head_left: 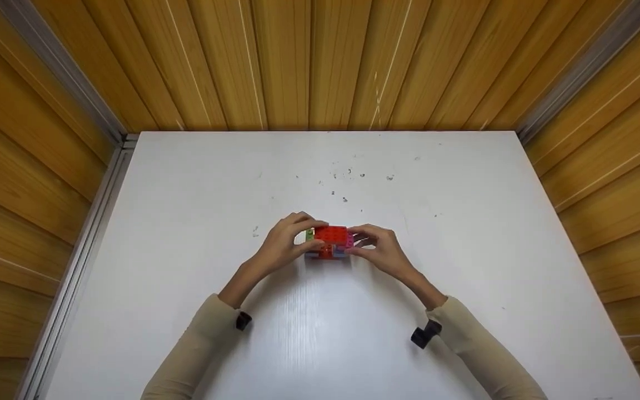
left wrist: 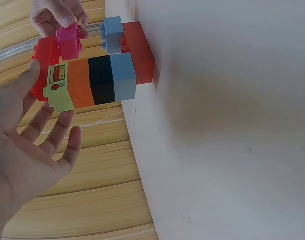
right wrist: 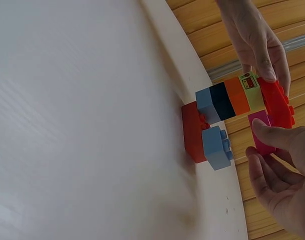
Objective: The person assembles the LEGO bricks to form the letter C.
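A stack of toy building bricks stands on the white table. Its base is a red brick (left wrist: 141, 55), carrying a light blue brick (left wrist: 123, 75) at one end and a separate light blue brick (right wrist: 216, 147) at the other. Above the first come black (left wrist: 101, 79), orange (left wrist: 81, 82) and printed pale green (left wrist: 60, 92) bricks. Across the top lies a long red brick (head_left: 331, 235), which my left hand (head_left: 286, 239) grips between thumb and fingers. My right hand (head_left: 380, 248) pinches a pink brick (right wrist: 261, 131) close under the overhanging end of the long red brick.
The white table (head_left: 320, 333) bears small dark marks (head_left: 348, 175) beyond the stack. Wood-patterned panels (head_left: 286, 66) enclose the back and sides, with a metal rail (head_left: 86, 239) along the left edge. Black wrist devices (head_left: 425, 334) sit at both sleeves.
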Tool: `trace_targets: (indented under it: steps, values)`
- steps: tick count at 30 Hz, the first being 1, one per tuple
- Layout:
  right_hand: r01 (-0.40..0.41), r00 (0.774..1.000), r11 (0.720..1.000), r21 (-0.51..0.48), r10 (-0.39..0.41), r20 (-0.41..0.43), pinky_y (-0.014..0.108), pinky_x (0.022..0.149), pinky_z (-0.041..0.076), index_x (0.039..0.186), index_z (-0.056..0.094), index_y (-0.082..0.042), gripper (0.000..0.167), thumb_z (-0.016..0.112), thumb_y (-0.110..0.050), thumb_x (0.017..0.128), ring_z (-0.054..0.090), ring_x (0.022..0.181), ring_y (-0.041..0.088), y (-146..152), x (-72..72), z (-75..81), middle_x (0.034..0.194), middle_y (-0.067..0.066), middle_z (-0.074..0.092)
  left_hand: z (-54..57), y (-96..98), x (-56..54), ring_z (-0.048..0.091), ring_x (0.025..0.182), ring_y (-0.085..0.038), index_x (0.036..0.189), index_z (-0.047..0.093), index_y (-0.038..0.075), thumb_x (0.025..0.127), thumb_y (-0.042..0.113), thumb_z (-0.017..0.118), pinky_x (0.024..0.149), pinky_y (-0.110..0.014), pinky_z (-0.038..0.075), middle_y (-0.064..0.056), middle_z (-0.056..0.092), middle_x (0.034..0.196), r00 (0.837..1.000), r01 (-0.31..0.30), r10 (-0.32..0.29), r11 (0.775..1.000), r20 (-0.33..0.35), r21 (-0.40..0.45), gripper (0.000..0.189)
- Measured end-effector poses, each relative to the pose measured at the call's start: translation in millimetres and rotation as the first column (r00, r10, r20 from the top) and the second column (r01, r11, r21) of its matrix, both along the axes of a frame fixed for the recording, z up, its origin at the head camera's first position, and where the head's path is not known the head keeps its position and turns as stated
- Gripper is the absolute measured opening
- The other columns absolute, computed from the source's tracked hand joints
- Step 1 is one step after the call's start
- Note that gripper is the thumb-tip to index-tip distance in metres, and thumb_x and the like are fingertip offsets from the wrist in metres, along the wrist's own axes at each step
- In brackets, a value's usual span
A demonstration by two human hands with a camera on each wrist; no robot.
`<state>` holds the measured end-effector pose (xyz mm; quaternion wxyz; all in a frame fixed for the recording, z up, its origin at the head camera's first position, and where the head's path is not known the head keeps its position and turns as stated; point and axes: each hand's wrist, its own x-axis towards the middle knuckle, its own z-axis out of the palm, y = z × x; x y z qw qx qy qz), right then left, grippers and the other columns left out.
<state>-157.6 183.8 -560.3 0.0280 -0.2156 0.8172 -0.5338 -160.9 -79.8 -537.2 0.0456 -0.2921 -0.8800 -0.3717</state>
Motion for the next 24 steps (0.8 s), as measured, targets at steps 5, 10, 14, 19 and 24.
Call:
trace_targets:
  steps: [5,10,14,19,24]
  values:
    - [0.018,0.999,0.999,-0.034,-0.017,0.029,0.041,0.086,0.061,0.123,0.066,0.011,0.044,0.078,0.009,0.081,0.070,0.104,0.043,-2,1.0,-0.2,0.119,0.028,0.070,-0.1,-0.4,2.0,0.062,0.108,-0.022,0.129,0.072,0.020,0.091,0.032,0.077,0.092,-0.040,0.054,-0.004,0.069,0.113,1.000,-0.012,0.012,1.000,0.021,0.004,0.040]
    - [0.022,0.998,0.999,-0.034,-0.020,0.063,0.043,0.088,0.060,0.124,0.064,0.015,0.044,0.076,0.012,0.082,0.068,0.105,0.046,-6,6.4,9.7,0.120,0.032,0.069,0.7,-1.4,3.4,0.062,0.109,-0.022,0.129,0.071,0.021,0.091,0.033,0.076,0.093,-0.041,0.053,-0.003,0.069,0.114,0.999,-0.012,0.012,1.000,0.033,0.001,0.040]
    - [0.017,0.999,0.999,-0.045,-0.015,0.045,0.037,0.087,0.060,0.123,0.066,0.013,0.042,0.077,0.010,0.082,0.070,0.104,0.041,-6,5.5,6.4,0.119,0.030,0.070,1.3,-2.6,3.5,0.062,0.108,-0.022,0.129,0.072,0.021,0.091,0.033,0.076,0.093,-0.041,0.053,-0.003,0.069,0.113,1.000,-0.012,0.011,1.000,0.029,0.010,0.040]
    - [0.010,1.000,0.995,-0.104,-0.007,0.028,0.031,0.085,0.061,0.123,0.068,0.009,0.043,0.080,0.004,0.082,0.071,0.104,0.036,-4,1.9,-2.6,0.120,0.026,0.071,1.8,-3.4,2.5,0.063,0.107,-0.022,0.128,0.072,0.021,0.091,0.033,0.077,0.092,-0.041,0.053,-0.004,0.070,0.112,1.000,-0.010,0.009,1.000,0.016,0.012,0.040]
    - [0.020,0.999,0.992,-0.125,-0.014,0.046,0.027,0.084,0.060,0.123,0.068,0.009,0.042,0.080,0.004,0.082,0.070,0.106,0.037,-3,1.9,-2.4,0.121,0.026,0.071,1.1,-1.8,2.6,0.063,0.103,-0.023,0.127,0.073,0.020,0.090,0.031,0.078,0.088,-0.041,0.053,-0.005,0.070,0.109,1.000,-0.002,0.002,1.000,-0.019,0.018,0.040]
